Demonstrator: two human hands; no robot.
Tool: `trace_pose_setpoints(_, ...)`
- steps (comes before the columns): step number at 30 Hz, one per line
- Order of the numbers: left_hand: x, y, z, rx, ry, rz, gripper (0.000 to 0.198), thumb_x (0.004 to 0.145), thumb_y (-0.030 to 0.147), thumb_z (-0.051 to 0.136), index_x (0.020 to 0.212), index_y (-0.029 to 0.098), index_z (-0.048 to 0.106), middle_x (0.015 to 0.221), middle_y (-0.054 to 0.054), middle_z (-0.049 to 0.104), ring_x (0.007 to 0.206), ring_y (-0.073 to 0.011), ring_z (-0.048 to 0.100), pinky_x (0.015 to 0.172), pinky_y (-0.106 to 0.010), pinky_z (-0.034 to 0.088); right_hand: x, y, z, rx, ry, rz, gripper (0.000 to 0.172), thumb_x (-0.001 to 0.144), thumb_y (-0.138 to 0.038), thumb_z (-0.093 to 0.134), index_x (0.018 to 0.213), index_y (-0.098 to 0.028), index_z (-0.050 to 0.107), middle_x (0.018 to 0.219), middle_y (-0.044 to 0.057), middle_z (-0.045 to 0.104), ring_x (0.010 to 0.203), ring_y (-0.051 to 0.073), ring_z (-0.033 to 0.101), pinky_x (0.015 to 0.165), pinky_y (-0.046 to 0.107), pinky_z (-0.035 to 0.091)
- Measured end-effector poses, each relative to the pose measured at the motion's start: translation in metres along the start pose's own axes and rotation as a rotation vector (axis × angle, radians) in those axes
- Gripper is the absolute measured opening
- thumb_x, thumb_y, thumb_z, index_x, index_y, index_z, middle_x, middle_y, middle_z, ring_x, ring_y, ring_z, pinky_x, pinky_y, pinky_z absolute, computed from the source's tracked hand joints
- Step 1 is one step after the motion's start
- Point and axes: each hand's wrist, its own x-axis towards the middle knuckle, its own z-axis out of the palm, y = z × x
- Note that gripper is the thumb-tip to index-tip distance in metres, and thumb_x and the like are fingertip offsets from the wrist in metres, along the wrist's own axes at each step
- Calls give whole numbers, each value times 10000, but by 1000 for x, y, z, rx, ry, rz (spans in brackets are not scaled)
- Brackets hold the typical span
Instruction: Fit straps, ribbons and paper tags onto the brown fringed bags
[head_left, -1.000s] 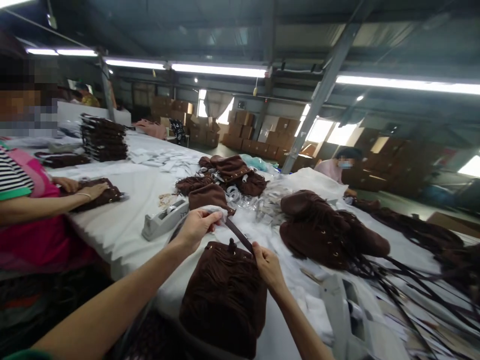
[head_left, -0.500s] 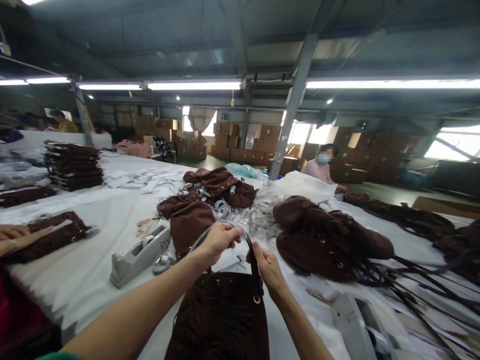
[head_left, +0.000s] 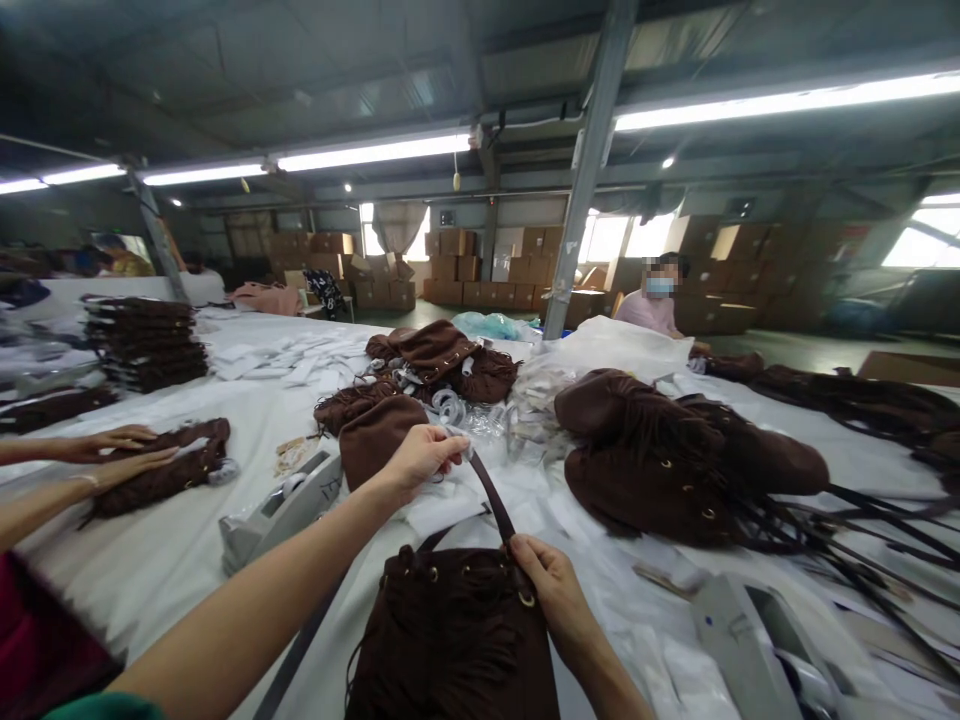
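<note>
Head view: noted left hand (head_left: 427, 460) closed in fingertip pinch at upper part of brown strap (head_left: 494, 500), right hand (head_left: 551, 585) closed on lower part, at top of fringed bag (head_left: 457, 640)

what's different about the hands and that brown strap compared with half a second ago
The right hand has moved down the strap, nearer the brown bag and farther from the left hand; the strap between them looks straighter. Both hands still hold it, and the bag pile ahead stays put.
</note>
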Motion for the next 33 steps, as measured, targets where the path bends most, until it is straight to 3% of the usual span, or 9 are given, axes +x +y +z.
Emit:
trace_pose_setpoints(4,-10,-14,2,43,-28,-21,304,647,384,730,582,116,601,504,-3,550,419,-62,414,437,-203,272,-5,-3,-15,56,-81,41,527,718,-668,597,668,-145,556,544,-20,461,484,85,380,446,202,268)
trace_pose_setpoints(9,-24,-34,16,-151,-101,-284,377,579,414,800,592,140,542,530,7,556,421,-63,420,464,-211,336,-13,-7,-22,-38,-54,14,527,743,-663,568,619,-154,507,531,-36,395,477,71,318,432,200,217)
trace_pose_setpoints(13,-28,-26,12,-18,-83,-235,343,593,390,791,597,117,584,524,-4,561,416,-57,410,453,-204,307,-23,-11,-27,-203,-104,27,525,775,-643,535,594,-151,499,530,-34,381,484,75,325,441,208,225)
trace_pose_setpoints(17,-39,-29,9,130,-153,-268,362,613,430,764,559,114,594,513,-22,570,399,-64,408,437,-215,275,-34,-17,-22,-305,-106,-10,462,820,-550,518,599,-144,524,555,-19,425,525,94,388,484,216,277)
trace_pose_setpoints(22,-73,-43,24,133,-293,-392,381,587,461,762,536,118,604,489,-19,552,399,-78,407,425,-226,212,-40,-31,-8,-374,-115,-120,409,850,-446,495,569,-148,508,589,-7,464,589,109,430,557,226,310)
trace_pose_setpoints(27,-91,-40,39,190,-354,-330,367,647,460,715,555,119,616,437,31,458,410,-64,299,440,-242,173,-40,-30,-4,-365,-121,-144,390,870,-429,459,591,-159,497,587,-14,449,585,113,420,558,234,308)
trace_pose_setpoints(30,-93,-46,46,212,-326,-256,341,681,437,684,589,116,617,505,11,514,463,-80,366,474,-241,220,-41,-22,-5,-332,-48,-176,407,879,-439,435,578,-168,473,607,-8,445,604,121,429,567,239,325)
trace_pose_setpoints(33,-94,-62,54,215,-306,-207,326,694,424,667,595,122,596,533,11,514,500,-92,395,507,-244,251,-41,-11,-6,-268,16,-146,312,878,-438,447,776,-169,565,634,-21,450,605,125,441,564,237,343)
